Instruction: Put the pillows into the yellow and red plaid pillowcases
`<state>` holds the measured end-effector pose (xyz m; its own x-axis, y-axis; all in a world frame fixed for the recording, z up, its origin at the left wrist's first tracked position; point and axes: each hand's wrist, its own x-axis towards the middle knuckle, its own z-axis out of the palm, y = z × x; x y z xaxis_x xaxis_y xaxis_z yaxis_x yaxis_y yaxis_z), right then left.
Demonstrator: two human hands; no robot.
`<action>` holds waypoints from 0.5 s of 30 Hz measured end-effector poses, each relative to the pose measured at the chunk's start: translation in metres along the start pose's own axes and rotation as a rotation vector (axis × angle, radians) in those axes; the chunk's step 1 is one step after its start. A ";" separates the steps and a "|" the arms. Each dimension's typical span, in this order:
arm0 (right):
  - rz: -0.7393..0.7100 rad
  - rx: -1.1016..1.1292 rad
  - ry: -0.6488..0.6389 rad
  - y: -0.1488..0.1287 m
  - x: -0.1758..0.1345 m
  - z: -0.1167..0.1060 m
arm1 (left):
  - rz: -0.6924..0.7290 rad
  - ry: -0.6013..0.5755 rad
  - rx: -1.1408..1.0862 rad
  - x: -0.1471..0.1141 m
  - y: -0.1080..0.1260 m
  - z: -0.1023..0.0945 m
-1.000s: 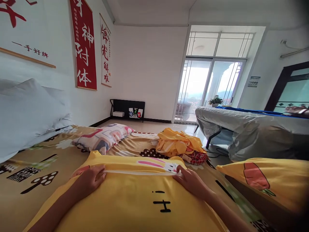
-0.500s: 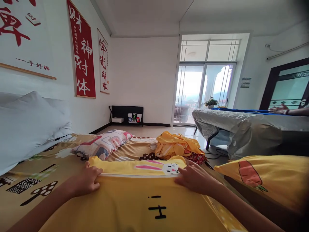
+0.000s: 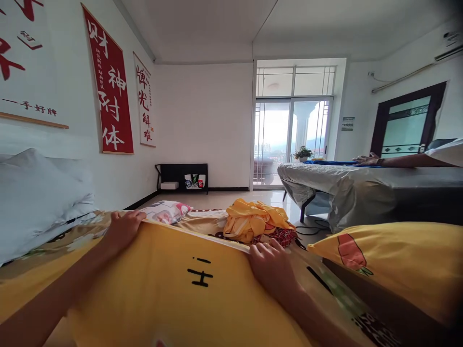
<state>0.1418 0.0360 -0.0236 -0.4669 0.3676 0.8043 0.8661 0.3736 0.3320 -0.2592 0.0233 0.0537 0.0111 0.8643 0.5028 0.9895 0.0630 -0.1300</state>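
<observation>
A wide yellow cloth (image 3: 170, 308) printed with a black "Hi" stretches toward me over the bed; its exact kind is unclear. My left hand (image 3: 125, 229) is closed on the far left corner of its pale-trimmed edge. At the right end of that same edge, my right hand (image 3: 269, 262) has its fingers curled over the fabric. The edge is raised and pulled taut between them, slanting down to the right. Just beyond my right hand lies a crumpled heap of yellow cloth (image 3: 253, 219), with a dark red checked piece (image 3: 277, 237) beside it.
A patterned pillow (image 3: 168, 211) lies beyond my left hand, and white pillows (image 3: 43, 197) are at the left. To the right is a yellow pillow with a carrot print (image 3: 398, 260). Farther back, another person's hand (image 3: 367, 160) rests over a plastic-covered table (image 3: 325, 180).
Both hands have lifted the cloth's edge, the left one higher and farther left. The rabbit print has gone from sight, and the "Hi" has shifted up and left. The view has turned right.
</observation>
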 end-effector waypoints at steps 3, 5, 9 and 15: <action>0.105 0.155 0.133 -0.047 -0.007 -0.001 | -0.107 0.238 -0.060 0.032 0.010 -0.039; 0.077 0.382 0.079 -0.087 -0.010 0.004 | -0.123 0.415 -0.132 0.052 0.021 -0.068; -0.359 1.023 -0.054 -0.125 0.001 0.012 | -0.108 0.698 -0.228 0.079 0.051 -0.121; 0.534 1.379 -0.028 -0.099 0.018 0.032 | 0.251 0.953 -0.212 0.057 0.104 -0.153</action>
<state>0.0424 0.0327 -0.0572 -0.1720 0.7291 0.6625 0.0903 0.6813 -0.7264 -0.1339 0.0030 0.2002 0.2419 0.0754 0.9674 0.9469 -0.2361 -0.2184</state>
